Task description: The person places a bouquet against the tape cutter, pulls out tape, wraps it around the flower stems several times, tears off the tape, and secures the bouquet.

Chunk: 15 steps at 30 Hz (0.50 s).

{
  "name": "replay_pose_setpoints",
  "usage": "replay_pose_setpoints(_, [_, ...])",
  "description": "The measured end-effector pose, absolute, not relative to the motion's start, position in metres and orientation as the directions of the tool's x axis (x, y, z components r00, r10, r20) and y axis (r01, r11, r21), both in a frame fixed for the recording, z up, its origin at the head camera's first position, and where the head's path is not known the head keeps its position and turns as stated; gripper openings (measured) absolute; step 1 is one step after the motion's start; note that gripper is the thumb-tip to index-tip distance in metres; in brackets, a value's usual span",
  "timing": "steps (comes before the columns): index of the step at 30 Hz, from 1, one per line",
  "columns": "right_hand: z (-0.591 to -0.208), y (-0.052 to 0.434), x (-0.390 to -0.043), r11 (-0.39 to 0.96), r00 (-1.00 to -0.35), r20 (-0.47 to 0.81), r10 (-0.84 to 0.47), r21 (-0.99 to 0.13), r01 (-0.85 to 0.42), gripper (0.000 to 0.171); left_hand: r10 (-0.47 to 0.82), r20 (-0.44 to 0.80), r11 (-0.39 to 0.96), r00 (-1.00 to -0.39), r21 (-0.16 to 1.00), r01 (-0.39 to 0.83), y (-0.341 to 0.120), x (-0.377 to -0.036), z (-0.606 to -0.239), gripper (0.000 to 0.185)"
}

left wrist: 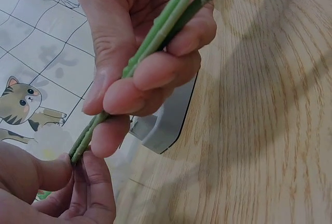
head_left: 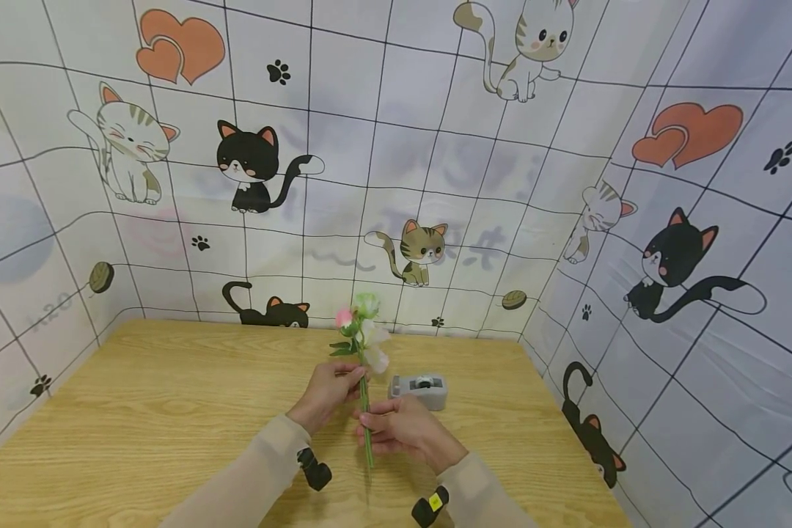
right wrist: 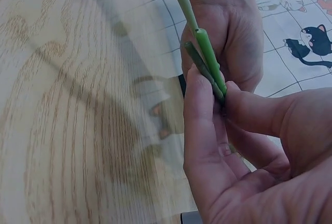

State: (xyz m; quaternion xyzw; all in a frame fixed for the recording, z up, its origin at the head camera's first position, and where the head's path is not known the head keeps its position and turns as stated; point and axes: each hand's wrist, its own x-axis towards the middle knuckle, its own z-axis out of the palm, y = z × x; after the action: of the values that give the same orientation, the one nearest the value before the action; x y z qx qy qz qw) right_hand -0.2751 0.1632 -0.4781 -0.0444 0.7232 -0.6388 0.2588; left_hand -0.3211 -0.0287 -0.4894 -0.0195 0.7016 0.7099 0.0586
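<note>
A small bunch of artificial flowers [head_left: 363,334] with pink, pale green and white heads stands up from the hands in the head view. Its green stems [head_left: 368,433] run down between both hands. My left hand [head_left: 330,392] pinches the stems just below the leaves, thumb against fingers. Lower down, my right hand [head_left: 405,429] holds the same stems between thumb and fingers. In the right wrist view, several cut stem ends [right wrist: 207,58] stick out past the right fingertips at uneven lengths. The left wrist view shows the stems [left wrist: 161,29] lying across the curled right fingers.
A grey tape dispenser [head_left: 419,390] stands on the wooden table [head_left: 191,389] just beyond the right hand. Behind the table and along its right side hangs a white gridded cloth [head_left: 343,176] printed with cats. A black wrist camera [head_left: 314,469] sits on the left sleeve.
</note>
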Motion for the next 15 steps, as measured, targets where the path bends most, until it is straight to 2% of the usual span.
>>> replay_pose_setpoints(6, [-0.476,0.162,-0.27,0.247,-0.898,-0.279,-0.34,-0.948,0.2,0.028,0.082,-0.105,-0.005,-0.991,0.994,-0.106,-0.029,-0.32,-0.491,0.036])
replay_pose_setpoints(15, [-0.47,0.153,-0.261,0.376,-0.945,-0.113,-0.308,-0.927,-0.012,0.019,0.089,-0.115,-0.043,-0.989,0.992,-0.119,-0.026,-0.318,-0.493,0.043])
